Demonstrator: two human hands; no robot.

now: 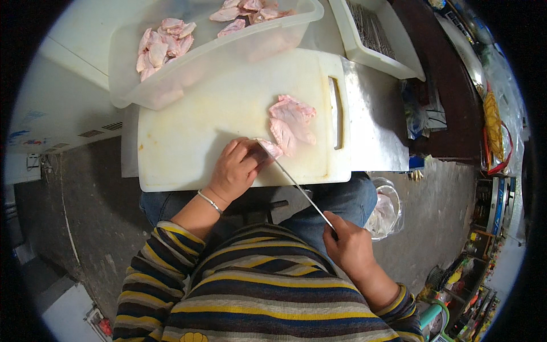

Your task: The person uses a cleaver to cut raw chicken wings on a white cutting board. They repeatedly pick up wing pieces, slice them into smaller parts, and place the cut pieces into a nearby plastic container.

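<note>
My right hand (351, 244) grips a knife by its handle, in front of the board's near edge. The thin blade (295, 181) slants up and left, its far end at a raw chicken wing piece (272, 148). Fingers of my left hand (237, 169) press that piece onto the white cutting board (192, 141) and partly cover it. Just beyond, towards the right side of the board, lie more raw chicken wing pieces (292, 113), one with cuts across its skin.
A translucent plastic tub (205, 55) holding several chicken pieces (164, 45) overlaps the board's far edge. A white tray (363, 60) of thin metal skewers (371, 28) stands at the far right. A bag-lined bin (383, 209) is on the floor beside my right knee.
</note>
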